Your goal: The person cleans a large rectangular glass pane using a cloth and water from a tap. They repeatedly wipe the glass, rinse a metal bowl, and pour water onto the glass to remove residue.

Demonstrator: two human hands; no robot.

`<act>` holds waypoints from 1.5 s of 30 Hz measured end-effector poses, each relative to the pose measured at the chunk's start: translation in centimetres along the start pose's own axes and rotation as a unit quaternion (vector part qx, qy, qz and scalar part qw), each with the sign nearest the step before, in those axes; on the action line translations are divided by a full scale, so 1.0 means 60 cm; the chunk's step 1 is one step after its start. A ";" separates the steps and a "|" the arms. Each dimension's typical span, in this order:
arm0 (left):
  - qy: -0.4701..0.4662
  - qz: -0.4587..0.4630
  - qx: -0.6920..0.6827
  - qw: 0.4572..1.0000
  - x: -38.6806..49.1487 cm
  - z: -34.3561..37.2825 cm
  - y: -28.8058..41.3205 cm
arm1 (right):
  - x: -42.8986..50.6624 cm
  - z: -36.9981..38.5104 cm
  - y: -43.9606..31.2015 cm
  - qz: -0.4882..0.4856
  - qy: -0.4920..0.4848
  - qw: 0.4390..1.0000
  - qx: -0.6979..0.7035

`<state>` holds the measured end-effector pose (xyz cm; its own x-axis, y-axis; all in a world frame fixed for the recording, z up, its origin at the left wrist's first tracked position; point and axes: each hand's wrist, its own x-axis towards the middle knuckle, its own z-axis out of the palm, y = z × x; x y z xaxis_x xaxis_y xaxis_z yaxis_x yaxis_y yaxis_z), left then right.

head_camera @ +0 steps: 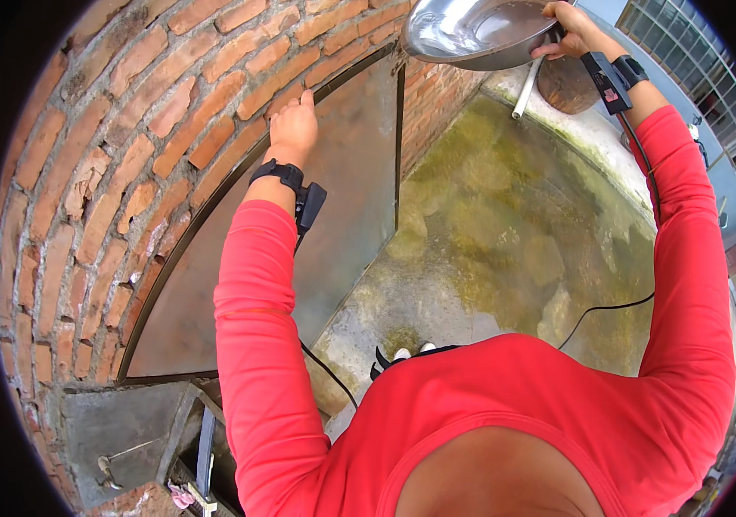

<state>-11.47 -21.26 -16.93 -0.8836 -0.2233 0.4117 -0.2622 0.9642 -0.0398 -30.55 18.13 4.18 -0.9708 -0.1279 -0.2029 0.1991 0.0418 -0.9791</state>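
A shiny metal basin (pixel 477 29) is gripped at its rim by my right hand (pixel 571 32) at the upper right, tilted beside the brick wall. My left hand (pixel 295 123) rests at the top edge of a flat brownish panel (pixel 348 161) framed in dark metal, against the brick wall. Its fingers look curled; whether they grip the edge is unclear. Both wrists carry black strapped devices with cables.
A white pipe (pixel 527 90) and a round brown object (pixel 568 84) are near my right hand. Mossy wet concrete floor (pixel 490 213) spreads below. A grey concrete ledge (pixel 122 420) with a metal tap (pixel 107 472) is at lower left, and a barred window (pixel 697 58) at upper right.
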 end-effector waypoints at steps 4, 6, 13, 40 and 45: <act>-0.025 0.023 -0.042 0.999 -0.004 -0.013 -0.013 | -0.004 -0.003 0.044 -0.020 -0.019 0.999 0.018; -0.031 0.006 -0.071 0.997 -0.017 -0.024 -0.018 | -0.010 -0.007 0.080 -0.010 -0.003 0.999 0.053; -0.036 0.022 0.034 0.999 -0.048 -0.069 -0.026 | -0.027 -0.030 0.174 0.120 -0.047 0.959 0.253; 0.095 -0.018 0.079 0.992 -0.212 -0.067 -0.145 | -0.036 -0.014 0.199 0.075 0.004 0.995 -0.072; 0.100 0.008 0.049 0.994 -0.221 -0.071 -0.168 | -0.049 0.005 0.203 0.102 -0.005 0.995 0.016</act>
<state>4.55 -27.41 -18.10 -0.7956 -0.1651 0.5830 -0.2937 0.9466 -0.1327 -25.25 18.70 -7.14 -0.9080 -0.1302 -0.3983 0.3971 0.0359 -0.9171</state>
